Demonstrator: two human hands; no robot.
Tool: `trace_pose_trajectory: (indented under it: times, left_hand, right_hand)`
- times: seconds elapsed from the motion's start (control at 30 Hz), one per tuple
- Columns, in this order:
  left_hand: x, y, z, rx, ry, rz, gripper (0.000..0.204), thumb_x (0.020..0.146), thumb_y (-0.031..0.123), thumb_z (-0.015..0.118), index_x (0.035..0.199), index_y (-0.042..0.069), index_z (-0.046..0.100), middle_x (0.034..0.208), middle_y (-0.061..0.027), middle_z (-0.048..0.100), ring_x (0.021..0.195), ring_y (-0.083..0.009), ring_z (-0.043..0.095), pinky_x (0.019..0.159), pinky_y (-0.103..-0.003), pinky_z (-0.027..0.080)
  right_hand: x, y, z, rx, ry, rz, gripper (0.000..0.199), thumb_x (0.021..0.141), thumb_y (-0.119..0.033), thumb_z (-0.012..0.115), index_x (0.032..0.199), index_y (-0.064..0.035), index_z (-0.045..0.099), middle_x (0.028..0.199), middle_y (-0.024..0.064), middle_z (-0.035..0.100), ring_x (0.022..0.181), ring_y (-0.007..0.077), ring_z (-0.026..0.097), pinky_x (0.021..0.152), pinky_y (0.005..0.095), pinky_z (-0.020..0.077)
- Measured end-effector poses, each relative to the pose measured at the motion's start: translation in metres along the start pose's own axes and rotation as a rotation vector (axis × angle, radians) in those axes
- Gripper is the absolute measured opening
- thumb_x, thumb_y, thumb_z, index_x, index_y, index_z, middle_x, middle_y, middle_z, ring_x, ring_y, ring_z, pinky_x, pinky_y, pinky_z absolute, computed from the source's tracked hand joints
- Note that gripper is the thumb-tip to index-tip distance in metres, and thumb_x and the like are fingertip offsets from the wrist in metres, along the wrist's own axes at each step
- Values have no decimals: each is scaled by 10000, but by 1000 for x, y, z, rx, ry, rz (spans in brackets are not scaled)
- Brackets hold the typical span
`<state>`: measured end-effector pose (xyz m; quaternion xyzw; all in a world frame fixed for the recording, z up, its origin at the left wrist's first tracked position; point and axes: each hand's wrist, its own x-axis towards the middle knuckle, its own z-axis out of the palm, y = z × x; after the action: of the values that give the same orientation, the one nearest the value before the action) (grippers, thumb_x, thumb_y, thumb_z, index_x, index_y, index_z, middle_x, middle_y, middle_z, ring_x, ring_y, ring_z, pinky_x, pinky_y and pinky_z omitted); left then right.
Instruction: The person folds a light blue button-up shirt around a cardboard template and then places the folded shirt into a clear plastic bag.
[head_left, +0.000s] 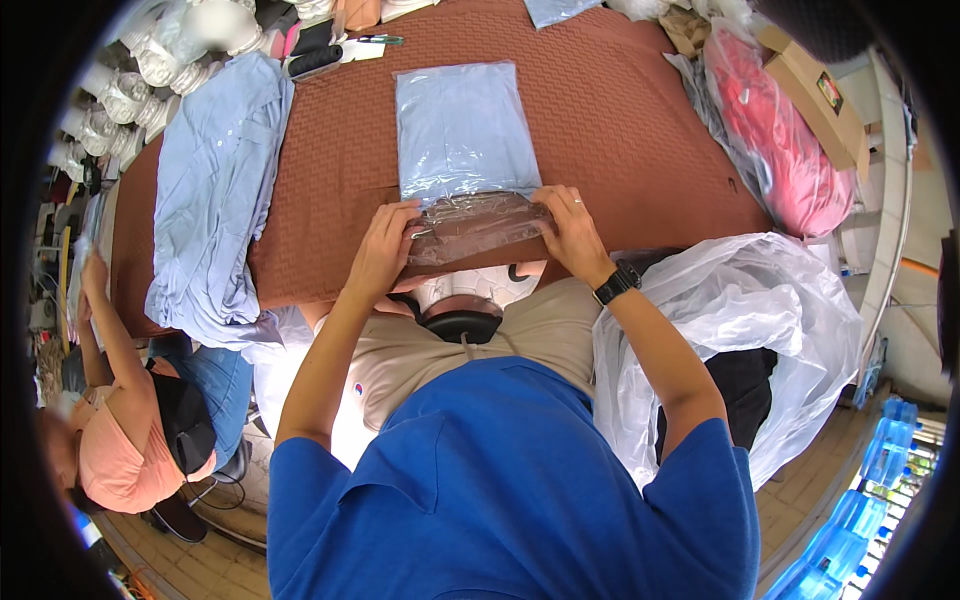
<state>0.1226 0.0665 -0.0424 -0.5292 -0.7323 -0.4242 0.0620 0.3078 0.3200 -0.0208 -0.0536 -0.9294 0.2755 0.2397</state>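
Note:
A folded light-blue shirt (465, 130) lies flat inside a clear plastic bag (475, 228) on the brown-covered table. The bag's slack end reaches toward the table's near edge. My left hand (388, 240) pinches the left corner of that loose end. At the right corner, my right hand (570, 228) grips the same plastic, its fingers curled over the edge. A dark watch sits on my right wrist. Between the hands the film is stretched and wrinkled.
Unfolded light-blue shirts (215, 190) are heaped at the table's left. Black thread spools (315, 62) lie behind them. A bagged red bundle (775, 130) and a cardboard box (815, 95) stand far right. A large plastic sack (790, 290) is beside my right arm. Another person (140, 420) sits left.

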Motion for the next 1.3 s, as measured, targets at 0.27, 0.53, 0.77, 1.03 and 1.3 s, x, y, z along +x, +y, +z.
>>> trace_pose_trajectory:
  times: [0.27,0.53,0.77,1.03,1.3]
  left_hand:
    - [-4,-21,-1,2,-104,-1,136,887,-20,563,1021,-17,588,960,-158,593,905,-337,565,792,-425,481]
    - [5,-16,-3,-6,-31,-46,102,894,-29,605,988,6,622,921,-164,651,859,-357,631,745,-414,514]
    - [1,-20,-1,-1,18,-191,71,934,47,578,972,3,618,893,-171,633,832,-375,603,738,-456,486]
    - [3,-14,7,24,74,-270,181,1009,138,511,899,18,589,786,-142,637,790,-354,585,700,-458,467]
    - [9,-14,14,115,146,-310,234,1021,180,494,862,28,574,697,-139,617,756,-353,568,683,-477,468]
  right_hand:
    - [-8,21,8,49,-53,-100,242,745,121,650,946,-2,596,1085,131,646,1008,338,605,836,409,532]
    - [-5,29,6,100,-51,-28,202,820,93,628,984,-13,575,964,147,653,924,366,625,771,426,531]
    - [2,28,11,53,40,-3,101,899,4,612,954,-36,538,844,182,605,815,396,609,700,481,504]
    - [14,35,22,88,61,67,124,989,-132,559,922,-47,498,771,148,637,749,377,627,640,466,499]
    - [21,36,32,-7,98,199,220,1048,-238,490,929,-55,519,672,119,657,629,323,663,592,412,513]
